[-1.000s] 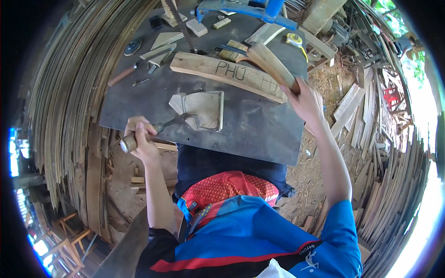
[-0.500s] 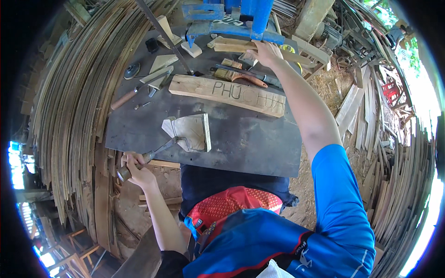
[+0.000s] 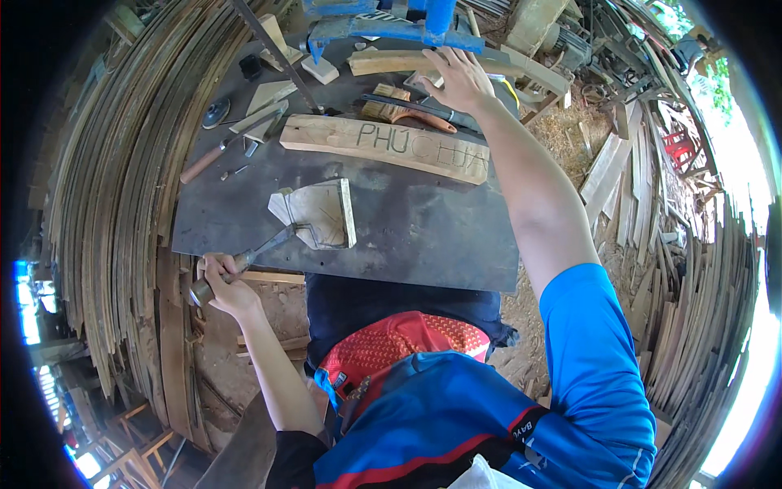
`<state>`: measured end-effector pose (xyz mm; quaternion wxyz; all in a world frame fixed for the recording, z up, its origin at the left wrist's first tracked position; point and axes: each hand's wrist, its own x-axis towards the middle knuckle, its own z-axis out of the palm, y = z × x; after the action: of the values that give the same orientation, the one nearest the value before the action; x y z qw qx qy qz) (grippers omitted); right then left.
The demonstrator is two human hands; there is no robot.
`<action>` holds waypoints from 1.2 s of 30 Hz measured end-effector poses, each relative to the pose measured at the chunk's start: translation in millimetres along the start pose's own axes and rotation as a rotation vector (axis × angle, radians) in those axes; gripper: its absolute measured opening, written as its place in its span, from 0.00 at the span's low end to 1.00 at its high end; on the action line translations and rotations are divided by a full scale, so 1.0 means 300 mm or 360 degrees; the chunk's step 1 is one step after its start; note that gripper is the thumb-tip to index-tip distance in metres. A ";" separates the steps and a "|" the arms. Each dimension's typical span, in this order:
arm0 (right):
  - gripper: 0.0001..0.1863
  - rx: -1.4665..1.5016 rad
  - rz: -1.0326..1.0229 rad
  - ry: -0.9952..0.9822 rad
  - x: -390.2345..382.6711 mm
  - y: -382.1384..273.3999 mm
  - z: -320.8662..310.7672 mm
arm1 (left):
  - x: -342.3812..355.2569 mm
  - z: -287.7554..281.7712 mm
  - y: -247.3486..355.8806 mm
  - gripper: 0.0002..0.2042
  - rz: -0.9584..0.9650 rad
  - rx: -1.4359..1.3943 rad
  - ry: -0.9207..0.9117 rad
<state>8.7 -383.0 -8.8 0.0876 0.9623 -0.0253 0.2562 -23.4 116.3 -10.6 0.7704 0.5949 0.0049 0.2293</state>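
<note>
My left hand is closed round the wooden handle of a chisel at the near left edge of the dark tabletop. Its metal shank slants up to a pale wooden block with an angled end, lying on the table. My right arm reaches to the far side, where my right hand lies with fingers spread over a long wooden strip; whether it presses on the strip, I cannot tell. Nearer than that hand lie a wide paintbrush and a squared beam with dark lettering.
A blue metal frame rises at the table's back edge. On the dark tabletop a wooden-handled tool, a round black disc and wood offcuts sit to the left. Stacked planks line the left; more lie right.
The whole view has shifted, so the table sits higher and slightly left. My right fingers look more spread, thumb apart. My left hand still grips the chisel against the block.
</note>
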 end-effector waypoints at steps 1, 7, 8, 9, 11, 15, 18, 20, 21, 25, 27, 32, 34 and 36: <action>0.27 -0.0038 -0.0045 0.0093 -0.013 0.007 -0.010 | 0.006 -0.005 -0.008 0.13 0.0007 -0.0018 -0.0006; 0.22 0.0169 0.0232 -0.0448 -0.019 -0.015 -0.106 | 0.009 0.008 -0.001 0.15 0.0011 -0.0005 -0.0012; 0.21 0.0261 0.0311 -0.0626 -0.017 -0.029 -0.122 | 0.015 0.002 -0.003 0.15 0.0014 -0.0012 -0.0023; 0.20 0.0285 0.0342 -0.0756 -0.020 -0.038 -0.129 | 0.014 0.004 0.002 0.16 0.0012 -0.0006 -0.0005; 0.19 0.0335 0.0398 -0.1016 -0.026 -0.048 -0.135 | 0.009 0.012 0.011 0.16 0.0011 0.0007 0.0035; 0.19 0.0492 0.0666 -0.1583 -0.032 0.003 -0.042 | 0.000 0.034 0.019 0.16 -0.0031 -0.0037 -0.0003; 0.16 0.0550 0.0605 -0.1764 -0.023 -0.064 -0.135 | -0.013 0.008 0.026 0.16 -0.0036 -0.0054 -0.0016; 0.16 0.0483 0.0554 -0.1679 -0.022 -0.067 -0.123 | -0.013 -0.002 0.007 0.16 -0.0053 -0.0073 0.0010; 0.16 0.0429 0.0509 -0.1611 -0.025 -0.064 -0.105 | -0.015 0.000 0.003 0.16 -0.0065 -0.0081 0.0019; 0.19 0.0382 0.0470 -0.1354 -0.024 -0.086 -0.103 | -0.030 -0.013 0.007 0.16 -0.0030 -0.0081 0.0017; 0.22 0.0309 0.0577 -0.1326 -0.009 -0.120 -0.091 | -0.048 -0.021 0.002 0.15 0.0011 -0.0103 0.0078; 0.25 0.0188 0.0649 -0.1184 -0.035 -0.149 -0.088 | -0.048 -0.014 0.014 0.14 0.0162 -0.0089 0.0436; 0.24 0.0159 0.0634 -0.1179 -0.022 -0.167 -0.101 | -0.003 0.003 0.056 0.13 0.0232 -0.0058 0.0540; 0.22 0.0061 0.0594 -0.1138 -0.025 -0.182 -0.094 | 0.052 0.008 0.073 0.13 0.0309 0.0043 0.0578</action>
<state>-6.5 -324.1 3.1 0.0072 0.9711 -0.2238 -0.0829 -16.4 123.8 14.4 0.7231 0.5517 0.0895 0.4059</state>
